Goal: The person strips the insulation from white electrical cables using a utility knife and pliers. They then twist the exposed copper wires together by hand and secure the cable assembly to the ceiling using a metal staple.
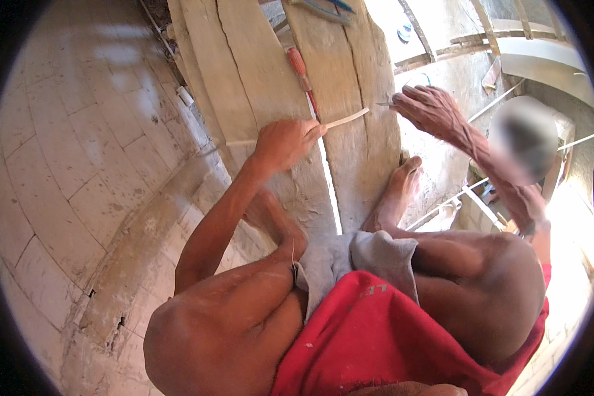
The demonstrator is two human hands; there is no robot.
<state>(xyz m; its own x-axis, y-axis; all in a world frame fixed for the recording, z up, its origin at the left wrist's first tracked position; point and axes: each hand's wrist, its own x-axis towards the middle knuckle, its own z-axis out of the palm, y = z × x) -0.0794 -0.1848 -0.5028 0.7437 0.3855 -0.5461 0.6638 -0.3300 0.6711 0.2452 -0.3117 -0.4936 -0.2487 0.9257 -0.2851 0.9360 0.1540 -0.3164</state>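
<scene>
My left hand is closed around a thin, pale strip, probably wood or cane. Its slightly curved end sticks out to the right of my fingers, and its other part runs out to the left over the plank edge. To the right, my right hand is closed on a small knife-like tool; only its thin metal tip shows, pointing left toward the strip's end but apart from it. Just beyond my left hand lies a screwdriver with a red handle, on the planks.
Two worn wooden planks with a gap between them lie under my bare feet. A tool with blue handles rests at the far end. Light sticks and a blurred round patch are at the right; a tiled floor spreads left.
</scene>
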